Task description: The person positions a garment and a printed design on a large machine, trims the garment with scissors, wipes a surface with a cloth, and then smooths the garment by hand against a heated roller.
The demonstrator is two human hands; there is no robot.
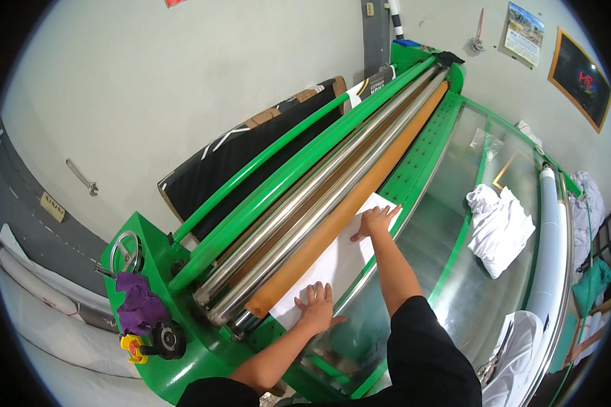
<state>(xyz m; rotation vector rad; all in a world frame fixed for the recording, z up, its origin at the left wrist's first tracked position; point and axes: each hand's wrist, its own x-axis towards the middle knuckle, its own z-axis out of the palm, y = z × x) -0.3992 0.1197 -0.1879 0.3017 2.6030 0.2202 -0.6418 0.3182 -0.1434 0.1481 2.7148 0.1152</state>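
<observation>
A white sheet (pixel 343 261) lies along the green edge of a large roller machine, its far side meeting the brown roller (pixel 360 200). Whether it is paper or cloth I cannot tell. My left hand (pixel 315 311) rests with spread fingers on the sheet's near left end. Farther up, at the other end, my right hand (pixel 375 222) presses flat with its thumb and fingers apart. Neither hand grips anything. Behind the brown roller run two shiny metal rollers (pixel 305 234) and green bars (pixel 278 183).
A handwheel (pixel 124 252), purple cloth (pixel 141 303) and yellow-and-red switch (pixel 134 348) sit on the machine's left end. White folded cloth (pixel 501 230) lies on the clear-topped table (pixel 434 210) at right. Beyond it stands a pale blue roll (pixel 551 251). A black panel (pixel 251 149) leans against the wall.
</observation>
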